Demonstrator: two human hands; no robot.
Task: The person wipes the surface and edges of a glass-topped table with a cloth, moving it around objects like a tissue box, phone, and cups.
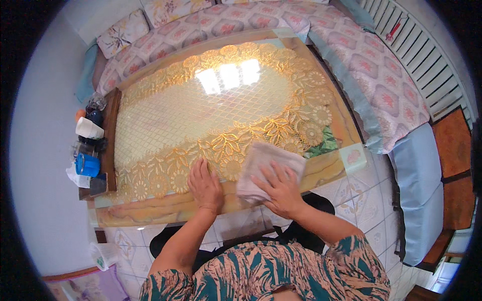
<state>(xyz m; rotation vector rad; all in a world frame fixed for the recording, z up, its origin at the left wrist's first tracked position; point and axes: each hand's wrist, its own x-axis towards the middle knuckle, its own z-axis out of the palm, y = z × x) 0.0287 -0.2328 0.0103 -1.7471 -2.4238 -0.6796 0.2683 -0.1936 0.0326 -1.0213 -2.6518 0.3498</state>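
Observation:
A folded pale pink cloth [248, 179] lies over the near edge of the table, on a gold lace table cover [175, 173]. My right hand [281, 189] holds it down against the surface, fingers spread across its top. Its lower left edge looks slightly blurred. To the left of the cloth, my left hand [205, 186] rests flat on the cover's flowered border. Its fingers are stretched out and it holds nothing. The table [165, 211] has a marble-patterned yellow rim, and the cover looks glossy, with bright window reflections near the far side.
A wooden tray [111, 145] at the left carries a blue mug [88, 164], white cups [89, 129] and tissue. Seats with patterned covers [371, 80] run along the far and right sides. A white wastebasket [104, 255] stands on the tiled floor at lower left.

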